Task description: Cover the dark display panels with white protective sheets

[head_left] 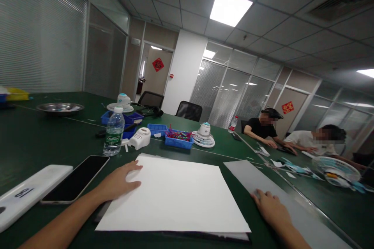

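Left hand (121,181) touches 1 white sheet (181,198), right hand (271,208) 1 grey sheet (251,175).

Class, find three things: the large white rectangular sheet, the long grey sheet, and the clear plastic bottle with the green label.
Large white rectangular sheet (178,194), head view: surface middle.
Long grey sheet (301,216), head view: near its middle.
Clear plastic bottle (113,139), head view: on its label.
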The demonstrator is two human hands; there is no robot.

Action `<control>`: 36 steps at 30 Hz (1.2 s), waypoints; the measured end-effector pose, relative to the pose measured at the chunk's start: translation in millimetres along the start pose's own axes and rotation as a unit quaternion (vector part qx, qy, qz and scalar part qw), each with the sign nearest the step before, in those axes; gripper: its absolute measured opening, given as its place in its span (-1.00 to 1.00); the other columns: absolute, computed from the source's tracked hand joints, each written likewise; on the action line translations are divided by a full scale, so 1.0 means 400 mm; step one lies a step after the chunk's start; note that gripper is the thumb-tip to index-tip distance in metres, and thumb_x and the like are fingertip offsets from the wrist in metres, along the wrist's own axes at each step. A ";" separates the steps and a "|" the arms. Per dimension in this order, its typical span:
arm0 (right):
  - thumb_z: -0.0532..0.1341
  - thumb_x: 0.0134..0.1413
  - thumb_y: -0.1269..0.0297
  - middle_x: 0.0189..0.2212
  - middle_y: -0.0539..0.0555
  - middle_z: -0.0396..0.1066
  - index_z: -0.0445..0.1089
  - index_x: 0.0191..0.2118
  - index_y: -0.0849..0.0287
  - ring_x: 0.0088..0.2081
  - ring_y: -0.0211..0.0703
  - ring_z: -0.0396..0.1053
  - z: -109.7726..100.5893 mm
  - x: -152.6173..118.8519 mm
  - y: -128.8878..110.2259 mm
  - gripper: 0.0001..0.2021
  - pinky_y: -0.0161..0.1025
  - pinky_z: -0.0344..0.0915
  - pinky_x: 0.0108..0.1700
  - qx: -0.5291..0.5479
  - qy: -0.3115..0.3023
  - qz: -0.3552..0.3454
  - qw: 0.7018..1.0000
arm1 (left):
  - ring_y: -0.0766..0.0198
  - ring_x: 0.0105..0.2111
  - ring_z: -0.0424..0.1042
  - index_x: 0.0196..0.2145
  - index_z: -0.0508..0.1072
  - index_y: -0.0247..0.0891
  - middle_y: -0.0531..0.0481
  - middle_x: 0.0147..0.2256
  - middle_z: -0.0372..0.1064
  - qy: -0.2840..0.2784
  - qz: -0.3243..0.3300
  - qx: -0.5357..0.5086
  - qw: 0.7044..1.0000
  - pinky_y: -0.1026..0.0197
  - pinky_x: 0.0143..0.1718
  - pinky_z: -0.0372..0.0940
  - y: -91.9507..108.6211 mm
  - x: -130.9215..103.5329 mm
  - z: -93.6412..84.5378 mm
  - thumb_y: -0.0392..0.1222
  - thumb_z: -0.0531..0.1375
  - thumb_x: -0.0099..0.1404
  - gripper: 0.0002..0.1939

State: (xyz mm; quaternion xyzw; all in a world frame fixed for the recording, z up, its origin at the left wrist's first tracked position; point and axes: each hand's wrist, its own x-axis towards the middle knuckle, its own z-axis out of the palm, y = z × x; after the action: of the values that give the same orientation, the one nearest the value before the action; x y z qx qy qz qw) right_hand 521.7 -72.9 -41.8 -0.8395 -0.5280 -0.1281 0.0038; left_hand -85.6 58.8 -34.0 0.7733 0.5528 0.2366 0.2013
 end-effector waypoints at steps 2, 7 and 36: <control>-0.08 0.33 0.01 -0.09 0.38 0.48 0.42 0.10 0.19 -0.02 0.26 0.45 -0.008 -0.005 -0.015 -0.49 0.11 0.37 -0.13 -0.012 0.003 -0.008 1.000 | -0.03 0.34 0.15 0.18 0.45 -0.17 -0.14 0.38 0.07 -0.006 0.003 0.003 1.000 -0.03 0.34 0.05 -0.006 0.000 0.003 0.13 0.24 0.13 -0.31; -0.06 0.32 0.28 -0.24 0.35 0.52 0.46 -0.11 0.25 -0.18 0.19 0.54 -0.032 -0.017 -0.041 -0.65 0.03 0.37 -0.20 -0.028 0.000 -0.029 0.999 | -0.04 0.32 0.20 0.10 0.52 -0.15 -0.13 0.35 0.16 0.018 0.013 -0.012 1.000 -0.04 0.33 0.06 -0.030 0.012 0.020 0.17 0.18 0.21 -0.42; 0.13 0.31 -0.02 0.27 0.10 0.26 0.23 0.33 0.01 0.27 0.05 0.26 -0.216 -0.236 -0.357 -0.46 0.00 0.27 0.25 0.134 0.056 -0.524 0.840 | -0.05 0.32 0.19 0.22 0.41 -0.10 -0.04 0.38 0.10 0.024 0.012 0.024 0.999 -0.06 0.35 0.05 -0.011 0.009 0.027 0.19 0.21 0.18 -0.31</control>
State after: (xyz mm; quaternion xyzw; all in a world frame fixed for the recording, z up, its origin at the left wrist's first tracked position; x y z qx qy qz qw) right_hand 338.2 -105.5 2.6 -0.4207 -0.8997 -0.0861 0.0779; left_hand -81.7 62.9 -44.7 0.7784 0.5538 0.2445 0.1664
